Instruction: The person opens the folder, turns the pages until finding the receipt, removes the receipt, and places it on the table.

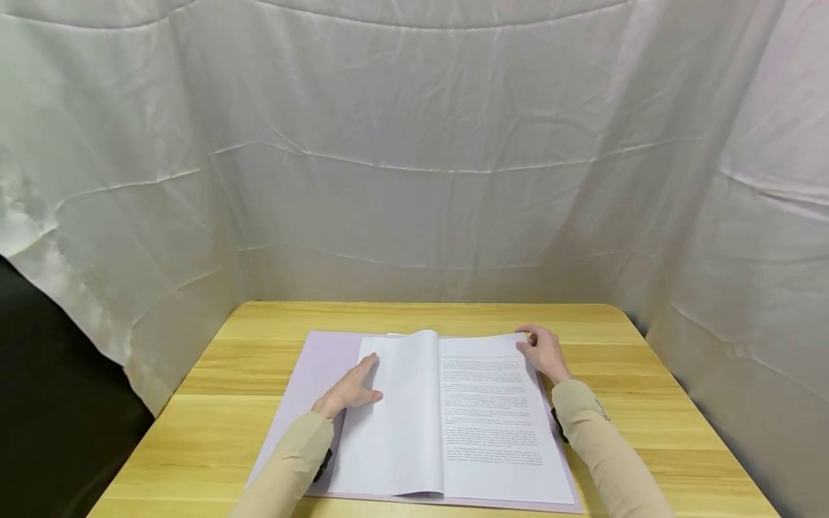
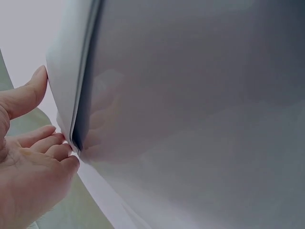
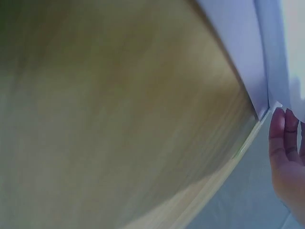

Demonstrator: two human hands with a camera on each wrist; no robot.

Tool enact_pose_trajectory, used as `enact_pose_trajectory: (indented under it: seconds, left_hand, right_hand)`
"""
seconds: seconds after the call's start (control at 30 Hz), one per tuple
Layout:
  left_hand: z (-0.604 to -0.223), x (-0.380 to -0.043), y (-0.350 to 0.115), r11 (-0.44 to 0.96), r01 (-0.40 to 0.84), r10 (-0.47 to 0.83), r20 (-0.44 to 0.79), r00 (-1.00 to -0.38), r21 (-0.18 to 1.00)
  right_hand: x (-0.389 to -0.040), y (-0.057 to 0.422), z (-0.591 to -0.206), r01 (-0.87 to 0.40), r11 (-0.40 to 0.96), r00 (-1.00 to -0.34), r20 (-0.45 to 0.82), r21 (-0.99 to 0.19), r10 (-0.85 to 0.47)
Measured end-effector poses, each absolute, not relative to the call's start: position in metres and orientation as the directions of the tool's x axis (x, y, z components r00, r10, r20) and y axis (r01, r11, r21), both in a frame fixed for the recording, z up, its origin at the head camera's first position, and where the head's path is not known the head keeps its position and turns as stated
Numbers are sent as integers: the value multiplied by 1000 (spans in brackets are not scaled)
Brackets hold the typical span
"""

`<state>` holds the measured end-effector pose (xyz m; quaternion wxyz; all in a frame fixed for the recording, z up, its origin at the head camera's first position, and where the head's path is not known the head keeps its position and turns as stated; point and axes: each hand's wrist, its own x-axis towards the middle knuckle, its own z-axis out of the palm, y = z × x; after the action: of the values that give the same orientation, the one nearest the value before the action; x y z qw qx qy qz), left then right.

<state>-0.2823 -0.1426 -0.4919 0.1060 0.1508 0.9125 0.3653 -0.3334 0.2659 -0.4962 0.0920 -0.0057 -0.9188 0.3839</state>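
Note:
A sheaf of white paper pages lies spread over an opened light-purple folder [image 1: 330,352] on the table. The left-hand page [image 1: 395,417] shows a blank side and bulges up near the middle fold; the right-hand page [image 1: 486,410] carries lines of print. My left hand [image 1: 350,392] rests at the outer edge of the left-hand page, thumb spread from the fingers. In the left wrist view the fingers [image 2: 59,148] touch the edge of the turned sheets. My right hand [image 1: 542,352] pinches the top right corner of the printed page. Its fingers [image 3: 278,129] show beside that corner in the right wrist view.
The wooden table [image 1: 622,388] has rounded far corners. Pale cloth curtains [image 1: 427,158] hang behind it and on both sides. Something black [image 1: 52,403] is at the far left, below the cloth.

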Motion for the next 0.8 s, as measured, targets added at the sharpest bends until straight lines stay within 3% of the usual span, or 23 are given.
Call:
enact_pose_trajectory:
  seconds: [0.8]
  left_hand:
    - [-493,-283,-142,672,180,356,-100,-929,719]
  right_hand:
    - [-330,267,-497,-62,758,-972,210,-649,101]
